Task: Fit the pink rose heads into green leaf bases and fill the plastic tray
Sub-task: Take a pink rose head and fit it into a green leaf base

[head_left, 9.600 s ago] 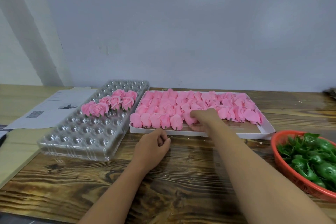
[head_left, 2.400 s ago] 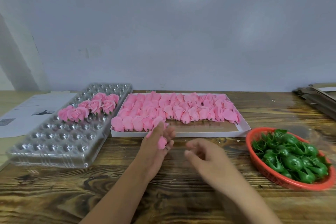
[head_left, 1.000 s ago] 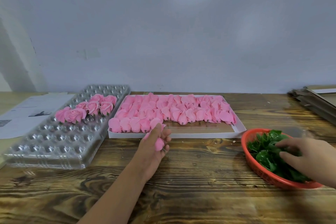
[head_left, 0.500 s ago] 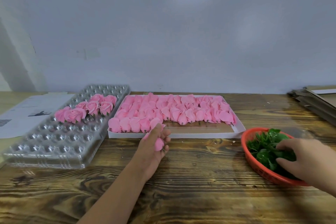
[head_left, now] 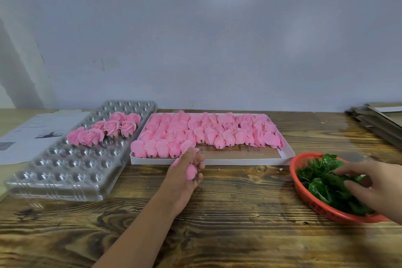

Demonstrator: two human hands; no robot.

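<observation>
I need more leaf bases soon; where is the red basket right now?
In the head view, the red basket sits at the right on the wooden table, just right of the white box.

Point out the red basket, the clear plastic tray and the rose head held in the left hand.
red basket [head_left: 294, 172]: head view, on its left rim.
clear plastic tray [head_left: 65, 172]: head view, on bare cups near its front.
rose head [head_left: 191, 171]: head view, on the pink petals showing between the fingers.

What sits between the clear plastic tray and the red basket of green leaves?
In the head view, the white box of pink rose heads.
</observation>
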